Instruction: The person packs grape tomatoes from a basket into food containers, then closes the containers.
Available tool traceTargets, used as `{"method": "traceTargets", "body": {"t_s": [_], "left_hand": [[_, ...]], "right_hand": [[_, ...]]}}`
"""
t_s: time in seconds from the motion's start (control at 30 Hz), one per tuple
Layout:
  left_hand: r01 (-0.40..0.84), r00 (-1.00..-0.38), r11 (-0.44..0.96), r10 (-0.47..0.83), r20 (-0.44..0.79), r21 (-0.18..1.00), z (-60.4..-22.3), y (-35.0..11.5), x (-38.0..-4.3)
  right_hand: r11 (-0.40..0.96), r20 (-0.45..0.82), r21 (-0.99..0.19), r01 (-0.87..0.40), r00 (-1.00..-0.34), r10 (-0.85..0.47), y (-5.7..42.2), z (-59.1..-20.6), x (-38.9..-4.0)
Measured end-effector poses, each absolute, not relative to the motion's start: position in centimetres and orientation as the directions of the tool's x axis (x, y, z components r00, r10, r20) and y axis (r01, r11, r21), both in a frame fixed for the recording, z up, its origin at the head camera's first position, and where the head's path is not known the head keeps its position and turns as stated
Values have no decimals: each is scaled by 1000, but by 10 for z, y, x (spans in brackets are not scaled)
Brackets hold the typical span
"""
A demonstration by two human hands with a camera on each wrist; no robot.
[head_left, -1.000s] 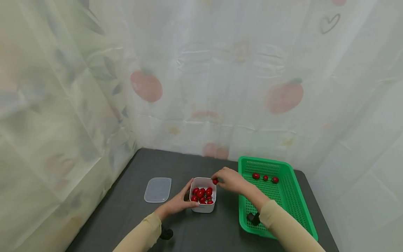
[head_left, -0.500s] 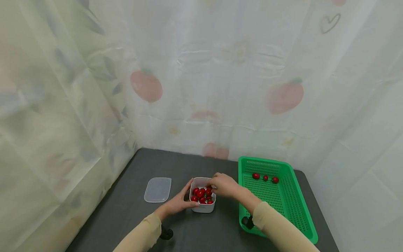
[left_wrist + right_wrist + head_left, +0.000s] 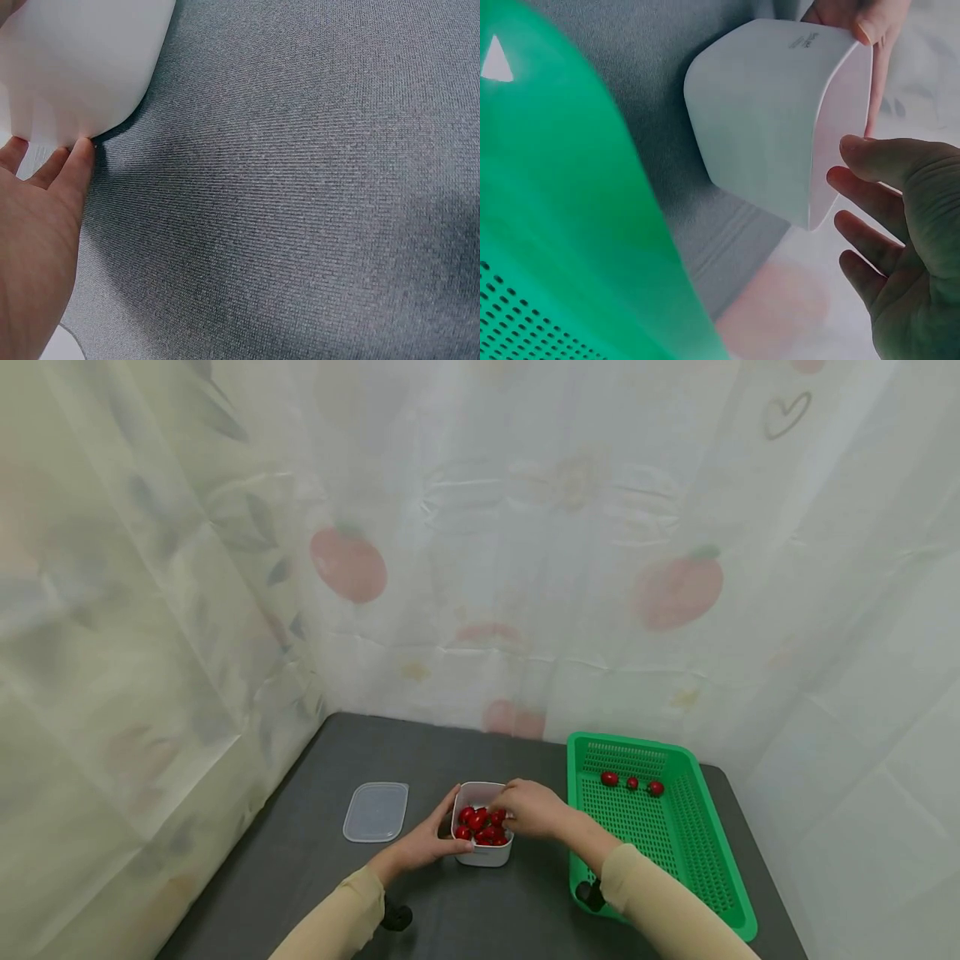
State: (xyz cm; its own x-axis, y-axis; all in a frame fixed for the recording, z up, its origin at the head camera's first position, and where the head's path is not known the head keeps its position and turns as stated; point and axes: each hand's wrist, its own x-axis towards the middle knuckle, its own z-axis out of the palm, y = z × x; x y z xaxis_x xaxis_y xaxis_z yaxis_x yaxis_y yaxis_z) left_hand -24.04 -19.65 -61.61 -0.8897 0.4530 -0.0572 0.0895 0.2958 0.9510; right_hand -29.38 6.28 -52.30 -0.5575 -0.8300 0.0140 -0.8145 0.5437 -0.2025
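Note:
A white plastic container (image 3: 483,857) with several red cherry tomatoes (image 3: 477,821) inside stands on the table. My left hand (image 3: 425,843) grips its left side, thumb over the front rim; in the left wrist view fingertips (image 3: 84,144) press on its wall. My right hand (image 3: 534,808) is over the container's right rim, fingers reaching inside. The right wrist view shows my right thumb and fingers apart at the container's mouth, with no tomato visible between them. Some of the tomatoes are hidden behind that hand.
A green perforated basket (image 3: 701,835) stands at the right, with a few red tomatoes (image 3: 632,783) near its far end. Left of the container lies a translucent lid (image 3: 377,812). Behind the dark table (image 3: 480,910) hangs a printed curtain (image 3: 510,568).
My right hand has brought a tomato from above the far right rim down into the container, and let it go among the others. My left hand has stayed on the container.

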Motion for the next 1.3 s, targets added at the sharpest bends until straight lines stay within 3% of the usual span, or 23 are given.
{"method": "traceTargets", "body": {"t_s": [0.33,0.7,0.87,1.0,1.3], "left_hand": [[65,-895,297,439,-76,953,-617,-197,-241],[35,-900,289,426,-96,957,-619,-198,-243],[36,-899,286,428,-94,957,-619,-198,-242],[31,-901,294,423,-101,955,-618,-200,-242],[29,-905,305,412,-105,952,-622,-204,-242]], "right_hand": [[591,86,-188,-785,-612,-786,91,-513,-304],[743,142,-267,-614,-787,-600,158,-503,-323],[786,143,-286,-548,-835,-531,191,-503,-333],[819,120,-311,-482,-875,-470,211,-505,-340],[877,-62,-343,-336,-923,-379,226,-522,-348]]}}
